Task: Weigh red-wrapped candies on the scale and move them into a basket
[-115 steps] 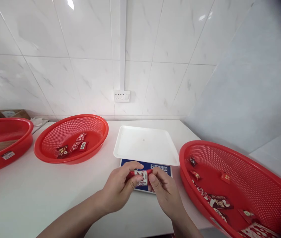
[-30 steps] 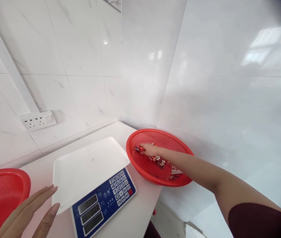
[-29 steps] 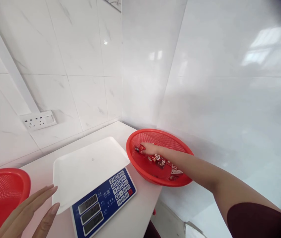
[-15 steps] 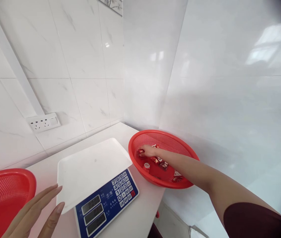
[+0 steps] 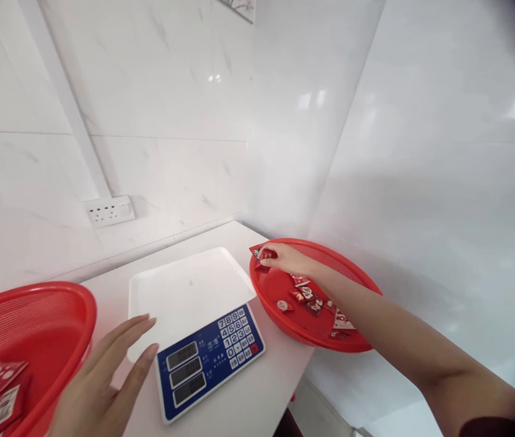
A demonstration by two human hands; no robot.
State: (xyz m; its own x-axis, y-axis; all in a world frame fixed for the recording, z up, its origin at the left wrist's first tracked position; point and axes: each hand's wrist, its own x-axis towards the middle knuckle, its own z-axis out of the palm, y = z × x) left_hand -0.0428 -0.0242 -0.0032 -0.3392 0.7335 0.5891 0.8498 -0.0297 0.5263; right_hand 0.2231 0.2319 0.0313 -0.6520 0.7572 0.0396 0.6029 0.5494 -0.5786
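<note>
Over the left rim of the right red basket (image 5: 284,328), my right hand (image 5: 287,258) pinches a small red packet (image 5: 265,257). Several more small red and dark wrapped packets (image 5: 306,294) lie on the basket's floor under my forearm. My left hand (image 5: 107,370) holds nothing; its thumb and fingers are apart beside the left front corner of a digital scale (image 5: 212,358). The scale's white weighing pan (image 5: 188,291) has nothing on it. Its displays appear to read zeros.
At the left stands another red basket (image 5: 70,297) holding larger red packets (image 5: 0,388) with white spots. A wall socket (image 5: 109,211) is behind the white table (image 5: 279,388). Tiled walls meet at the back corner.
My right hand has risen from the basket floor to its left rim with the packet. The view has turned left, bringing more of the left basket into sight. My left hand stays open.
</note>
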